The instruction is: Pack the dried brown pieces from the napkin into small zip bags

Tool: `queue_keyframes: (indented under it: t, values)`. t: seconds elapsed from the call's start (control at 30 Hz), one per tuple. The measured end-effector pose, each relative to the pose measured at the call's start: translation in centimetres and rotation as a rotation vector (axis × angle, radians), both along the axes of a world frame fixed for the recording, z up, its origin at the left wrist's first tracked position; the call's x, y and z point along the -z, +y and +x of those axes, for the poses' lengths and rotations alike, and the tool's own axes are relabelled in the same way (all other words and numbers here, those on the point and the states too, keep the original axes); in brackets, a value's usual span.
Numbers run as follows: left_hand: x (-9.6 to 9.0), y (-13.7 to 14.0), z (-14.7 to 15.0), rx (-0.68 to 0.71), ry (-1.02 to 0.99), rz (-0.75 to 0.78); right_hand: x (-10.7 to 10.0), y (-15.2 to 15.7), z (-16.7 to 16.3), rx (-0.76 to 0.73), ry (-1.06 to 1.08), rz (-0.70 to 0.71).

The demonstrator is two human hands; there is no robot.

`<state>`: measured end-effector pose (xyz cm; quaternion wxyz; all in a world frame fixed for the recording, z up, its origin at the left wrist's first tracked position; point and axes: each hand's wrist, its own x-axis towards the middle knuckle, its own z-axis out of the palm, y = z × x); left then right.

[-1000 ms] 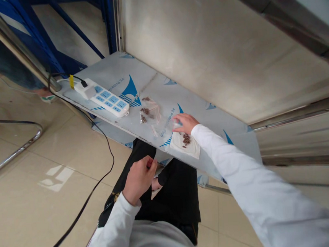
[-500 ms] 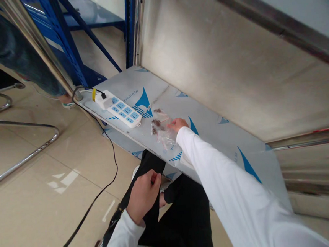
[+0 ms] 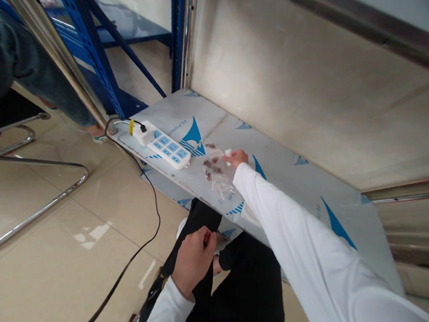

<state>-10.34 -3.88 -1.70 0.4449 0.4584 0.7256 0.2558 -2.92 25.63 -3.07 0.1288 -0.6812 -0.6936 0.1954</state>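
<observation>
My right hand (image 3: pixel 237 158) reaches over the low metal shelf (image 3: pixel 283 175), its fingers closed on a small white piece (image 3: pixel 229 152) that I cannot identify. Just left of the fingers, and partly below them, lie clear plastic bags (image 3: pixel 221 178) with small dark brown bits inside, too small to name. My left hand (image 3: pixel 195 258) is above my left thigh, away from the shelf. Its fingers are curled in and the thumb lies against them. Anything inside that hand is hidden.
A white power strip (image 3: pixel 168 147) with a plugged-in adapter sits on the shelf to the left. Its black cable (image 3: pixel 154 206) hangs toward the floor. Metal posts and a blue rack (image 3: pixel 96 61) stand behind. Another person's leg (image 3: pixel 33 61) and a chair (image 3: pixel 77 178) are at left.
My right hand has lifted slightly off the plastic bags, and a white piece now shows at its fingertips. The left hand keeps its curled shape. The whole view has shifted slightly.
</observation>
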Motion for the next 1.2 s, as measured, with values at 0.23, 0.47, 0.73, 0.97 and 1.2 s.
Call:
queue_keyframes:
  t: [0.23,0.47,0.73,0.97,1.2]
  values:
    - [-1.3,0.4,0.2,-0.093,-0.051,0.143,-5.4,0.2,2.1,-0.034,0.149,0.116]
    - [-6.9,2.9,3.2,-0.324,-0.467,0.488,-10.6,-17.4,6.8,-0.286,0.259,0.398]
    - [-7.5,1.3,8.3,-0.262,-0.821,0.337,-9.6,-28.0,11.1,-0.198,0.287,0.416]
    - [-7.9,1.3,9.8,-0.254,-0.945,0.119,-8.8,-30.3,13.4,-0.083,0.496,0.449]
    - [-7.1,0.7,9.9,-0.235,-0.919,-0.001,-8.5,-31.5,14.3,0.124,0.628,0.378]
